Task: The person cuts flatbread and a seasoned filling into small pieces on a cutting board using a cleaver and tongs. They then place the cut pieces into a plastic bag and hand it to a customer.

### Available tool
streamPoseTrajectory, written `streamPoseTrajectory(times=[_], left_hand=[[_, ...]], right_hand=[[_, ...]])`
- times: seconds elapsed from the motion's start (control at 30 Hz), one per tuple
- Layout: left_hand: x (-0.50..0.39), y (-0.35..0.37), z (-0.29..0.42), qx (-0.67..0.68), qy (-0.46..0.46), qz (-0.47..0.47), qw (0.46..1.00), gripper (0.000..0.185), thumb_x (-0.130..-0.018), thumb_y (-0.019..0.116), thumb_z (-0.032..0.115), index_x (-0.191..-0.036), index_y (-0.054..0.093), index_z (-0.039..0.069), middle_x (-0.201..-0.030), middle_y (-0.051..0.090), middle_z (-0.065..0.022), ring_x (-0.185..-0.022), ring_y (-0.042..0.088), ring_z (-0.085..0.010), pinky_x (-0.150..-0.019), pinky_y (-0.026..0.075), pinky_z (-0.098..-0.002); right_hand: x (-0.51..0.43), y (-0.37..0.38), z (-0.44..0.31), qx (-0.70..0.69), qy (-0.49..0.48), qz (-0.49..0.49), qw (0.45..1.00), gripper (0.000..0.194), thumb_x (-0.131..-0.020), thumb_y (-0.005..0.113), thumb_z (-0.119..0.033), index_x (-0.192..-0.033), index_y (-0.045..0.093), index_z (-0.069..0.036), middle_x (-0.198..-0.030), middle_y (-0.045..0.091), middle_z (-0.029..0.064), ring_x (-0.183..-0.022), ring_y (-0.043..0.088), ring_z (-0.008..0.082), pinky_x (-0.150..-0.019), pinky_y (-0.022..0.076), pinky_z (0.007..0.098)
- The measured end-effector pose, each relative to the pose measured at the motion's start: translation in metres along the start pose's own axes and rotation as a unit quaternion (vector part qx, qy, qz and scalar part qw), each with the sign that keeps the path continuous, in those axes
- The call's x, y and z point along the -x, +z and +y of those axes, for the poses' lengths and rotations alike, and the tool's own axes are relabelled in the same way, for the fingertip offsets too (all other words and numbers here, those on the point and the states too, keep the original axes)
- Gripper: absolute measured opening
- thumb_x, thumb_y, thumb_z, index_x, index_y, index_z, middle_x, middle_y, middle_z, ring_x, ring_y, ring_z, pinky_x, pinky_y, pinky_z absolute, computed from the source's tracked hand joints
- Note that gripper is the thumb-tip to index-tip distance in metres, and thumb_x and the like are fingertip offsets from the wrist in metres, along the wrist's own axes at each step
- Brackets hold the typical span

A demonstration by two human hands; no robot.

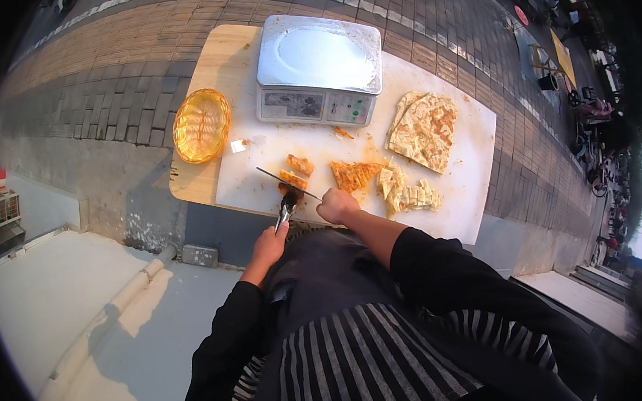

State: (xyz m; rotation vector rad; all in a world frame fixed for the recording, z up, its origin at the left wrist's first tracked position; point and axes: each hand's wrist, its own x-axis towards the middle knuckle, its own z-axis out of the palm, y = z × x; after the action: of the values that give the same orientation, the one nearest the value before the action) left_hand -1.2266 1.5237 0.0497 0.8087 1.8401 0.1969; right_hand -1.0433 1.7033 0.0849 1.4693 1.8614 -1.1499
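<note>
My left hand [269, 245] grips a pair of metal tongs [286, 210], whose tips meet a dark brown piece of food at the near edge of the white cutting board [452, 213]. In my right hand [337, 205] is a knife [285, 181], its thin blade reaching left across an orange-brown piece of flatbread [292, 179]. Another browned piece [300, 165] lies just beyond the blade. To the right of the knife rests a seasoned orange flatbread wedge [355, 174] with cut lines. Beside it are pale cut flatbread pieces [418, 196].
A digital scale [318, 56] with a metal top stands at the board's far side. Large folded flatbread [426, 130] lies at right. A yellow woven basket [202, 126] sits on the wooden tabletop [224, 47] at left. Brick paving [127, 35] lies beyond.
</note>
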Motion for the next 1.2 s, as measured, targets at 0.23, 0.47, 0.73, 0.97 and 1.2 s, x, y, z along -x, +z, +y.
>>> streamPoseTrajectory(times=[0.23,0.47,0.73,0.97,1.2], left_hand=[[0.027,0.005,-0.024,0.086,-0.012,0.018,0.996,0.070,-0.103,0.048,0.063,-0.097,0.066,-0.005,-0.090,0.070,-0.0276,-0.090,0.069,-0.0456,-0.081,0.052,-0.0527],[-0.001,0.012,0.009,0.145,-0.037,0.001,0.989,0.061,-0.106,0.049,0.059,-0.085,0.055,0.001,-0.061,0.055,-0.0090,-0.043,0.056,-0.0228,-0.041,0.043,-0.0386],[-0.001,0.005,0.062,0.198,0.005,-0.029,0.980,0.054,-0.108,0.045,0.059,-0.095,0.051,0.007,-0.063,0.044,0.0001,-0.038,0.041,-0.0120,-0.036,0.034,-0.0287],[0.026,0.053,0.110,0.122,-0.039,0.085,0.988,0.061,-0.104,0.047,0.067,-0.112,0.049,0.007,-0.079,0.049,-0.0037,-0.043,0.042,-0.0117,-0.037,0.034,-0.0280],[0.045,0.134,0.150,0.284,-0.164,0.339,0.882,0.076,-0.098,0.045,0.079,-0.125,0.049,0.008,-0.093,0.050,-0.0055,-0.053,0.039,-0.0122,-0.044,0.033,-0.0275]], right_hand=[[0.051,0.002,0.076,-0.201,0.026,0.016,0.979,0.039,-0.085,0.073,-0.033,-0.087,0.074,0.005,-0.079,0.072,0.0225,-0.078,0.072,0.0297,-0.076,0.0541,0.0428],[0.182,0.050,0.208,-0.222,0.224,0.299,0.901,0.035,-0.087,0.075,-0.034,-0.088,0.069,0.000,-0.080,0.072,0.0197,-0.081,0.069,0.0414,-0.075,0.0531,0.0475],[0.215,0.103,0.368,-0.175,0.367,0.437,0.802,0.026,-0.094,0.075,-0.032,-0.100,0.064,-0.009,-0.101,0.070,0.0124,-0.100,0.067,0.0382,-0.084,0.0523,0.0476],[0.164,0.008,0.480,-0.070,0.170,0.427,0.886,0.035,-0.081,0.084,-0.021,-0.112,0.070,-0.011,-0.109,0.070,0.0072,-0.114,0.063,0.0292,-0.101,0.0464,0.0452],[0.132,0.040,0.703,-0.507,0.224,0.696,0.456,0.041,-0.089,0.077,-0.013,-0.128,0.066,-0.008,-0.127,0.066,0.0120,-0.122,0.061,0.0284,-0.108,0.0469,0.0471]])
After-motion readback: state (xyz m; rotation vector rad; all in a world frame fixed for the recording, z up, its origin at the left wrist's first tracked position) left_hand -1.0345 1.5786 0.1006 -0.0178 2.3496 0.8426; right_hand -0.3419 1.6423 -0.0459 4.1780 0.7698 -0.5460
